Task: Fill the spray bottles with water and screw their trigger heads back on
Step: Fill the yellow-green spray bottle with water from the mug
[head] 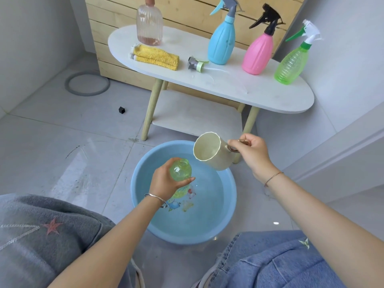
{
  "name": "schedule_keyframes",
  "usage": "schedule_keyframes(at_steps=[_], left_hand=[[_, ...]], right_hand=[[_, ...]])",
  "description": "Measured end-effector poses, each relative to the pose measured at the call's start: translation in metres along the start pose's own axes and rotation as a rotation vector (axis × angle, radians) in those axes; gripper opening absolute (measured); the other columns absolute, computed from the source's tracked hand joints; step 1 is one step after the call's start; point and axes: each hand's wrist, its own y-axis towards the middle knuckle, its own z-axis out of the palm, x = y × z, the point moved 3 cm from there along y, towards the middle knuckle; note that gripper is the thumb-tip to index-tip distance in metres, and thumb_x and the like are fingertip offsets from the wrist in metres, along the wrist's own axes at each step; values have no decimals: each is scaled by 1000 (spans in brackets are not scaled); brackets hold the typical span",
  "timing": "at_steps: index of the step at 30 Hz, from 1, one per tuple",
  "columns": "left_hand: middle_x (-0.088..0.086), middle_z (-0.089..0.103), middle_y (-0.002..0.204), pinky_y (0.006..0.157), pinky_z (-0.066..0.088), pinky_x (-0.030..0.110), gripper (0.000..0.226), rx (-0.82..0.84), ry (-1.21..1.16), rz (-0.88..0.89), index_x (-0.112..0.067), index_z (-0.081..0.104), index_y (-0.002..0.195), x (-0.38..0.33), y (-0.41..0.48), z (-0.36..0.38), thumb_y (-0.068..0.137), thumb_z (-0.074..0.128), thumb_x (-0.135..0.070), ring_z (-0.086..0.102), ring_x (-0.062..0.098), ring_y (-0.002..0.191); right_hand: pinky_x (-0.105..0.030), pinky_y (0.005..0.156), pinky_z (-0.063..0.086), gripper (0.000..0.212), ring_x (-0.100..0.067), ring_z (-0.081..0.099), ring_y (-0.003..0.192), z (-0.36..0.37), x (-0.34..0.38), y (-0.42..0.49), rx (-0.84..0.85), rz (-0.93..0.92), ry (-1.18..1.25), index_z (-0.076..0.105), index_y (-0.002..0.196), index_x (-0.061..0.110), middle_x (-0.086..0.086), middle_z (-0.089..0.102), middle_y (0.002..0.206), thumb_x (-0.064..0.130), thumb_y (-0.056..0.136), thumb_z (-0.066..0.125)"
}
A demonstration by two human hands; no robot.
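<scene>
A white oval bench point(228, 88) on pale wooden legs carries 6 things: a ribbed clear bottle point(149, 23) at its far left, a folded yellow cloth point(155, 57) just before it, a loose trigger head point(196, 64) lying on its side, then 3 upright spray bottles, blue point(222, 42), pink point(257, 55) and green point(292, 63). A lower shelf point(197, 115) sits beneath. On the tiled floor point(62, 132) stand a blue basin point(187, 239) holding water, a grey ring point(87, 93) and a small black cube point(122, 110).

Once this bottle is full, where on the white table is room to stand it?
Bare: table front-right edge, below the pink spray bottle and green spray bottle; also the back strip between the ribbed glass bottle and blue spray bottle. Crowded: around the yellow cloth and loose trigger head.
</scene>
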Motion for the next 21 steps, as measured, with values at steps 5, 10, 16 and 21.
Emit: schedule_keyframes(at_steps=[5,10,16,21], left_hand=[[-7,67,110,88,42,17,68,20,16,35,-18,60,121,-9,-3,3,63,86,-43,61,12,102],[-8,67,108,85,41,15,65,27,41,58,-19,60,119,-12,-5,6,64,86,-44,62,13,101],[-8,68,105,84,44,18,65,36,59,54,-21,60,117,-10,-6,9,63,86,-46,63,14,99],[-10,67,103,82,43,18,64,46,59,55,-22,60,117,-11,-6,10,63,86,-45,63,14,97]], right_hand=[[-19,49,24,45,-7,25,50,-9,27,-12,21,-152,-110,34,53,15,10,27,48,5,74,72],[-18,47,21,42,-7,24,48,-7,38,-24,20,-278,-223,35,54,14,7,28,50,7,74,72],[-18,48,21,40,-8,27,49,-3,47,-30,25,-382,-288,36,56,3,8,27,50,7,73,72],[-21,51,22,38,-10,30,54,4,53,-33,48,-518,-364,35,55,7,6,29,54,15,69,70]])
